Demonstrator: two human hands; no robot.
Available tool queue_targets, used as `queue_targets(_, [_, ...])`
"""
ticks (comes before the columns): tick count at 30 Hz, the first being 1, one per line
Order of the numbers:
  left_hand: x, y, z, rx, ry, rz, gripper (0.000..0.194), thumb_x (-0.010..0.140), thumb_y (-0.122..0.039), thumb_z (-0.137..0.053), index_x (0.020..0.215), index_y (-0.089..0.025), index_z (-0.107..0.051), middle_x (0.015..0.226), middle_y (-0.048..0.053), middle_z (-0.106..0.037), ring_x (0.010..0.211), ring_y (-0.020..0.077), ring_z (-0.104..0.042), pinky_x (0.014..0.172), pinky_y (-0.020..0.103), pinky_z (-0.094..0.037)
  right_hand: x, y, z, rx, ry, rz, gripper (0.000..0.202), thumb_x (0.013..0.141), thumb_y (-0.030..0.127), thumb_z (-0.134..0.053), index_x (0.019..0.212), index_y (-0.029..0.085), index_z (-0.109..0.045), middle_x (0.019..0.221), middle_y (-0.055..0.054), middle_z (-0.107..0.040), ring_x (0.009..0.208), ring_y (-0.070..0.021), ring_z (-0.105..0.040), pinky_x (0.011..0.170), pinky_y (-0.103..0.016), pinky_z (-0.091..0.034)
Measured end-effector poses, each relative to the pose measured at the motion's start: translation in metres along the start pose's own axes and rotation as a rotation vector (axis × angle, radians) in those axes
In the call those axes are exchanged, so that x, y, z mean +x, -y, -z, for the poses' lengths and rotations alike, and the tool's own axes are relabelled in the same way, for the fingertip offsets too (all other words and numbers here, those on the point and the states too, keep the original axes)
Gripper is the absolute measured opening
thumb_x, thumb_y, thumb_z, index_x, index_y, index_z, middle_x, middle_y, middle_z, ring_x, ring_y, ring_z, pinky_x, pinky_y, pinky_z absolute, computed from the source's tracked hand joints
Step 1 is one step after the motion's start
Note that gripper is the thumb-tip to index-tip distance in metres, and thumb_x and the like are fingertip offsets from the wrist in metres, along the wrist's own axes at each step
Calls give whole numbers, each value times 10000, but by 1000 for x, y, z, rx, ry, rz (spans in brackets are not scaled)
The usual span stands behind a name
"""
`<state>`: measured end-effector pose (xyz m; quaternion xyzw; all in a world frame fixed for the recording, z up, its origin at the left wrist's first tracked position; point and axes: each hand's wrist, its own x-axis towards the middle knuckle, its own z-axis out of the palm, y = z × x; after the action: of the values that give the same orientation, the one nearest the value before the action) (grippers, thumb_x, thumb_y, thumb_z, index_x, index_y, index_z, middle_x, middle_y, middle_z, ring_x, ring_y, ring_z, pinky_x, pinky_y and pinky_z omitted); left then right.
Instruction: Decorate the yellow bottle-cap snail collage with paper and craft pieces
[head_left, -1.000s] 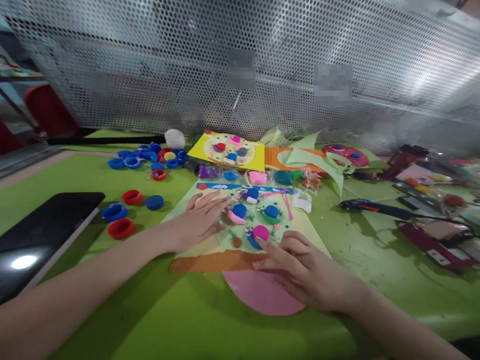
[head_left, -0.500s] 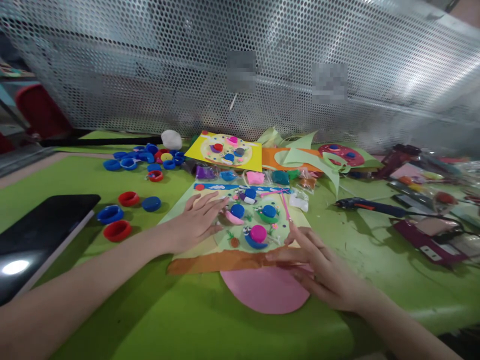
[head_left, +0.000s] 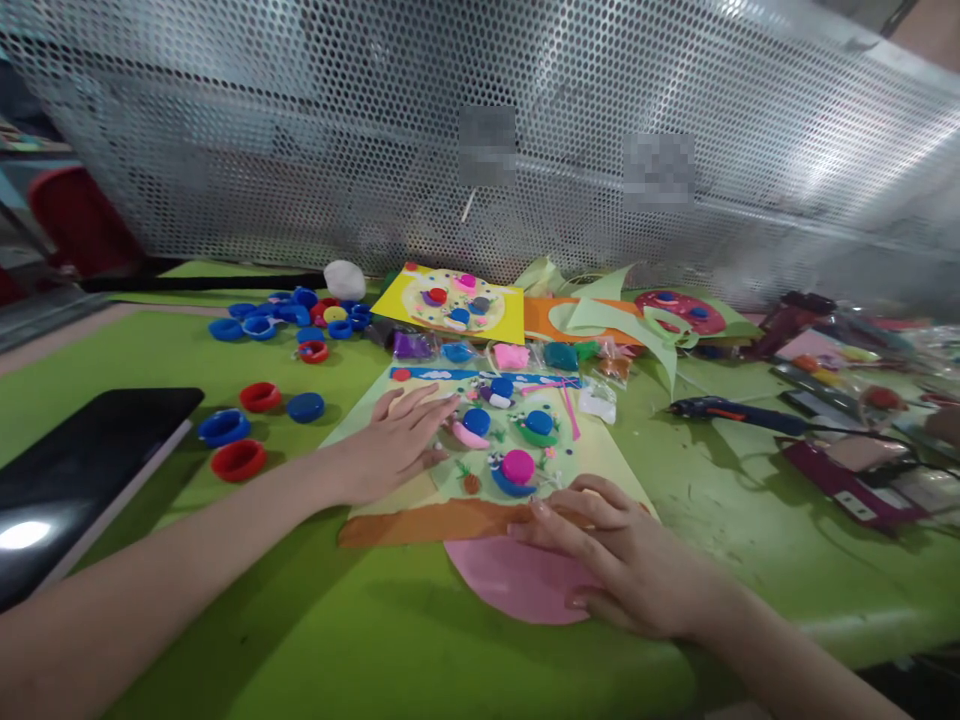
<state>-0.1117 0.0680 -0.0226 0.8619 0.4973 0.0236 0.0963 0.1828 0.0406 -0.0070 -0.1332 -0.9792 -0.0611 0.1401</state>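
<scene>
A pale craft picture (head_left: 427, 485) lies on the green table, with a brown strip (head_left: 435, 523) along its near edge. Snails of clay and bottle caps decorate it, among them one with a magenta cap (head_left: 518, 466) and one with a green body (head_left: 536, 437). My left hand (head_left: 397, 440) rests flat on the picture's left side, fingers spread. Over the near right part my right hand (head_left: 600, 545) lies with fingers apart, holding nothing. It partly covers the brown strip and a pink paper disc (head_left: 510, 585) that sticks out from beneath. Pink strips (head_left: 571, 412) sit at the upper right.
Red and blue bottle caps (head_left: 238, 460) and a large black phone (head_left: 90, 470) are on the left. Clay packets (head_left: 511, 356) line the back, before a yellow snail picture (head_left: 386, 305). A glue gun (head_left: 739, 411) with a cord lies right. Perforated metal (head_left: 337, 130) stands behind.
My right hand has drawn back toward me and a little left, away from the pink strips and down over the brown strip. My left hand has stayed in place.
</scene>
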Motion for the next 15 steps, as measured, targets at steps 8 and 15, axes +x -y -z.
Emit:
queue_targets(8, [2,2,-3,4,-12,4,637,926,-548,-105,1450,-187,-82,1520,74,-134,1390,260,17,1092,486,-47,-8,-4,4,-157,-109,102,533,980,360,-266,1431,89,-182,1058,-89,-639,1101,-217,-456,972,-387,-281])
queue_targets(15, [2,0,0,-2,10,22,624,935,-527,-136,1450,-180,-78,1524,68,-111,1390,242,40,1096,467,-34,-5,1,8,-49,-27,92,621,972,449,-179,1449,76,-40,1167,-130,-597,1148,-240,-441,932,-421,-327])
